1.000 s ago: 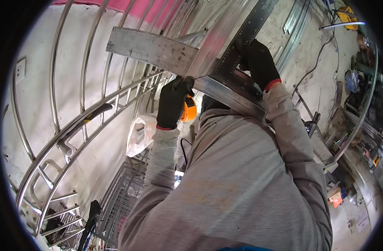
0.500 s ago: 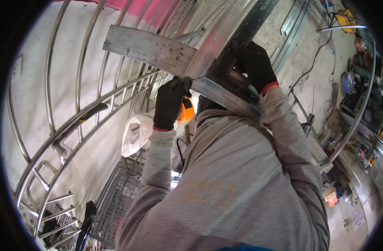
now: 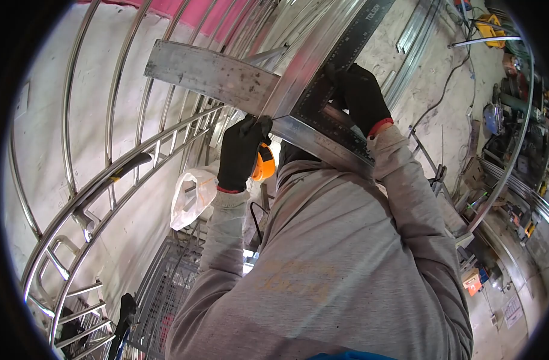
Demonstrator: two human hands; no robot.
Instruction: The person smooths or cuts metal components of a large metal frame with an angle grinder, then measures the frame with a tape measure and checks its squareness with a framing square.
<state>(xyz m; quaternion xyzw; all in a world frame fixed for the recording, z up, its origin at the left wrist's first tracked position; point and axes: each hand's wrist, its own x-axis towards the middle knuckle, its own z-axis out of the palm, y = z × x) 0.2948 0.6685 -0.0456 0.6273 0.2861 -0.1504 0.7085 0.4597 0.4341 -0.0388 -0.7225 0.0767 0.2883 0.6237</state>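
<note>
My left hand [image 3: 237,155], in a black glove, is closed, with its fingertips at the corner of a metal frame. Against its palm side shows an orange, rounded tape measure [image 3: 264,163], partly covered by the glove. A black framing square [image 3: 315,96] lies along the inside of that corner, over the long metal tube [image 3: 307,51] and the shorter metal tube [image 3: 313,138]. My gloved right hand [image 3: 363,99] grips the square near its inner angle; its fingertips are mostly hidden. A wide flat metal piece [image 3: 211,72] reaches left from the corner.
Curved steel railing [image 3: 109,171] with upright bars runs along the left. A white plastic bag [image 3: 193,195] hangs below my left hand. Metal lengths [image 3: 415,51] and a dark cable [image 3: 445,93] lie on the floor at right. Tools and materials crowd the far right edge.
The view has shifted slightly, moving most things a little left in the picture. Both hands keep their places at the metal corner and the square.
</note>
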